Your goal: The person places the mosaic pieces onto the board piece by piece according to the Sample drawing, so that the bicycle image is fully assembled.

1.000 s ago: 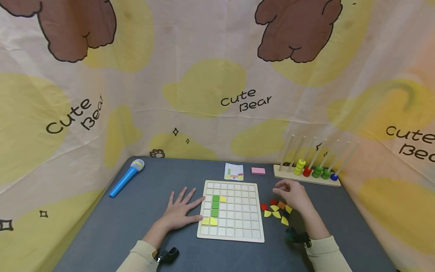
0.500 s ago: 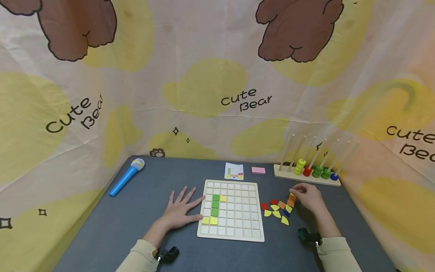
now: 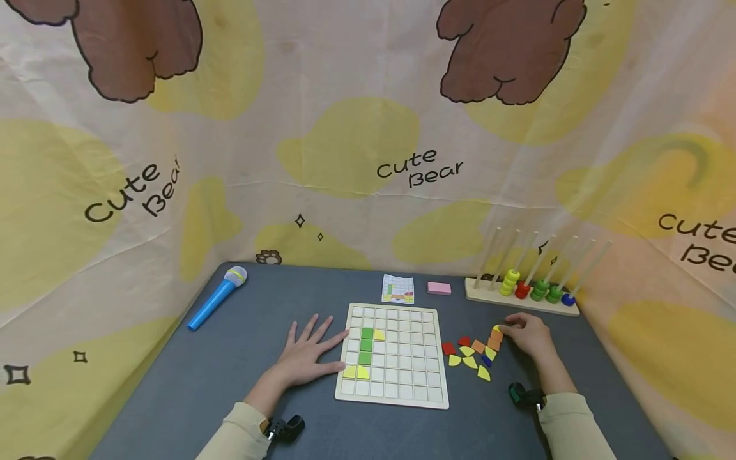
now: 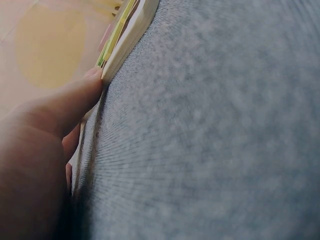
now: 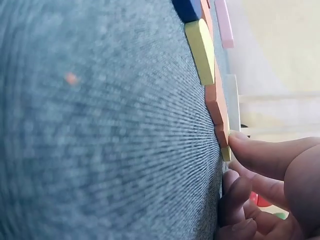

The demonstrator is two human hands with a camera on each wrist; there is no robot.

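Note:
My left hand (image 3: pixel 307 358) lies on the dark table with fingers spread, its thumb and index fingertips at the left edge of a white grid board (image 3: pixel 402 358). Green squares (image 3: pixel 366 345) and yellow pieces (image 3: pixel 349 371) sit in the board's left cells. To the right of the board my right hand (image 3: pixel 531 335) pinches a yellow piece (image 3: pixel 497 328) at the far end of two orange squares (image 3: pixel 494 338). In the right wrist view the thumb (image 5: pixel 250 152) presses on this yellow piece (image 5: pixel 226 152), its other fingers curled beside it.
Loose yellow quarter-circles (image 3: pixel 469 362), red pieces (image 3: pixel 448 348) and a blue piece (image 3: pixel 487 361) lie by the board. Behind it are a pattern card (image 3: pixel 398 289) and a pink block (image 3: pixel 439 289). A peg counting rack (image 3: pixel 517 297) stands back right, a blue microphone (image 3: pixel 215 300) lies left.
My right hand has moved right and lowered to the table, exposing the orange squares and yellow piece at its fingertips. My left hand stays where it was.

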